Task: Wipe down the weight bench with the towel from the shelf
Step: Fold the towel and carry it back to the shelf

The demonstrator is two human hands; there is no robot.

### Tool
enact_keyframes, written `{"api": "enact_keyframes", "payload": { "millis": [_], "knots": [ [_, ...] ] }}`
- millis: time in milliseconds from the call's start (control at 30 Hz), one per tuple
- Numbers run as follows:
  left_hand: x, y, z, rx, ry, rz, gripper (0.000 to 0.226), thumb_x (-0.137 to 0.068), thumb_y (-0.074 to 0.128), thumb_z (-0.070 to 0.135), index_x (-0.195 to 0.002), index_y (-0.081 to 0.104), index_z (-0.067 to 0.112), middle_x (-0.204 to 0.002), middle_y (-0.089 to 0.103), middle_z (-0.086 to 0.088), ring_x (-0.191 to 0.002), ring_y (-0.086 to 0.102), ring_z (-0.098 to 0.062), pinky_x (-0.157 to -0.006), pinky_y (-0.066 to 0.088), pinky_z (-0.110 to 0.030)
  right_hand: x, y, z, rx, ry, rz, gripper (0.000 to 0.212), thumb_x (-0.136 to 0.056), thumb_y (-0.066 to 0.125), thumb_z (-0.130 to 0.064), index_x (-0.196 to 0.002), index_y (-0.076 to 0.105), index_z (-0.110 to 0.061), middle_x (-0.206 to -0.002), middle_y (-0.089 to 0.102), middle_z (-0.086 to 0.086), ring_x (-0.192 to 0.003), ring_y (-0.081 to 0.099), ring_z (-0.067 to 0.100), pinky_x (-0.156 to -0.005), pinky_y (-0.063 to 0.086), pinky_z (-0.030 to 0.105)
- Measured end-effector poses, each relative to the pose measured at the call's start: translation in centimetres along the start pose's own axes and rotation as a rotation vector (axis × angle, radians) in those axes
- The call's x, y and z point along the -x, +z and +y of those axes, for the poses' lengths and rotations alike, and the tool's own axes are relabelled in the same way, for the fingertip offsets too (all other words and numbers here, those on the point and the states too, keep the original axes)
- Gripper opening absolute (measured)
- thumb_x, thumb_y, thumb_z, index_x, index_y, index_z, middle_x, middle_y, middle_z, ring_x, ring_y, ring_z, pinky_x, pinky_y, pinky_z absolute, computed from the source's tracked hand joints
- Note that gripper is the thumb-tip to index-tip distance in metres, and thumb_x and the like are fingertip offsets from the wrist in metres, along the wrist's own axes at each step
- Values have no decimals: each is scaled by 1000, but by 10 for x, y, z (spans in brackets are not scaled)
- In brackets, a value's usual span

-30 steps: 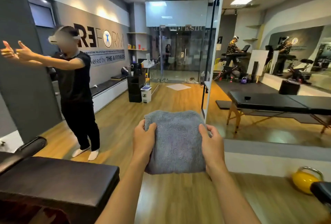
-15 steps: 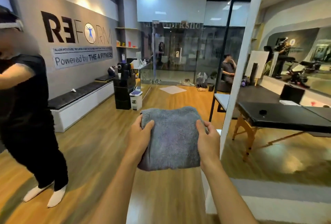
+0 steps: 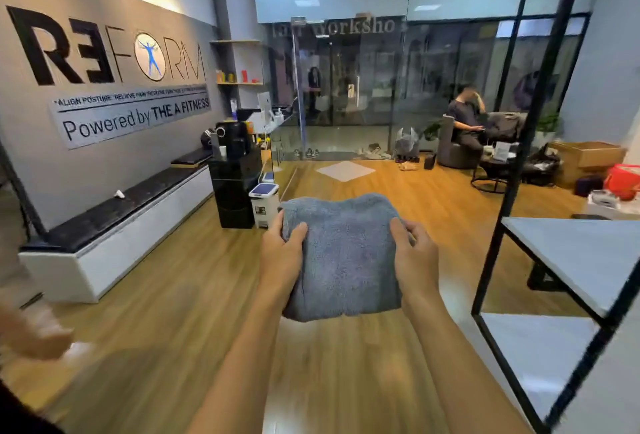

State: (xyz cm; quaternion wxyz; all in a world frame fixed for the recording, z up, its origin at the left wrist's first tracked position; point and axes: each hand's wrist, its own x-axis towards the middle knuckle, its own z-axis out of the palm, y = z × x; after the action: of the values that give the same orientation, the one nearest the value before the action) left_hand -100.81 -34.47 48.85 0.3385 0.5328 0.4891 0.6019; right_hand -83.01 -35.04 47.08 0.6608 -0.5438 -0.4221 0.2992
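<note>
View: head cam, wide-angle, being worn at standing height.
Facing: being aimed fwd & slightly down, across floor point(image 3: 166, 295) twd glass front point(image 3: 346, 94).
Nearness: towel point(image 3: 343, 260) being framed close, centre; glass front being kept well back.
Edges: shelf frame point(image 3: 492, 260) being bowed by lens.
</note>
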Motion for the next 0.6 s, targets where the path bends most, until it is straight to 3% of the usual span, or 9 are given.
{"api": "enact_keyframes", "payload": {
  "millis": [67,167,300,367,467,600],
  "knots": [
    [-66,16,-15,-9,8,-16,28,-91,55,16,-112,61,34,-107,69,8,-102,65,-12,-90,53,-39,-57,30,14,-20,4,12,26,-94,55,-37,-108,65,-18,-100,68,-7,-97,64,16,-90,52,46],
    [-166,50,-47,-16,27,-24,30,-90,56,17,-117,62,28,-107,68,10,-103,64,-11,-88,52,-35,-149,69,42,-23,31,39,25,-94,55,-38,-107,64,-19,-101,68,-6,-97,64,17,-88,53,43],
    [-296,113,-97,32,31,-128,28,-91,57,14,-100,58,41,-98,65,20,-95,62,-1,-79,48,-25,-273,109,87,9,25,119,22,-92,55,-43,-103,63,-26,-102,67,-9,-98,64,14,-90,52,45],
    [-362,154,-117,65,28,-182,26,-91,57,13,-106,59,34,-97,66,18,-95,64,-2,-76,48,-21,-336,120,104,23,26,176,23,-91,55,-44,-103,64,-26,-101,67,-9,-97,64,13,-90,52,43],
    [-451,230,-136,105,43,-296,25,-93,55,9,-109,58,28,-95,65,17,-83,63,8,-62,44,-5,-430,119,118,52,25,297,27,-93,54,-43,-109,64,-24,-104,66,-9,-101,62,12,-89,50,36],
    [-538,349,-157,126,53,-454,22,-94,55,12,-110,59,27,-96,66,14,-84,62,2,-61,45,-7,-544,87,138,96,16,443,20,-94,52,-45,-104,62,-31,-99,63,-16,-97,59,4,-83,47,31]
  ]
}}
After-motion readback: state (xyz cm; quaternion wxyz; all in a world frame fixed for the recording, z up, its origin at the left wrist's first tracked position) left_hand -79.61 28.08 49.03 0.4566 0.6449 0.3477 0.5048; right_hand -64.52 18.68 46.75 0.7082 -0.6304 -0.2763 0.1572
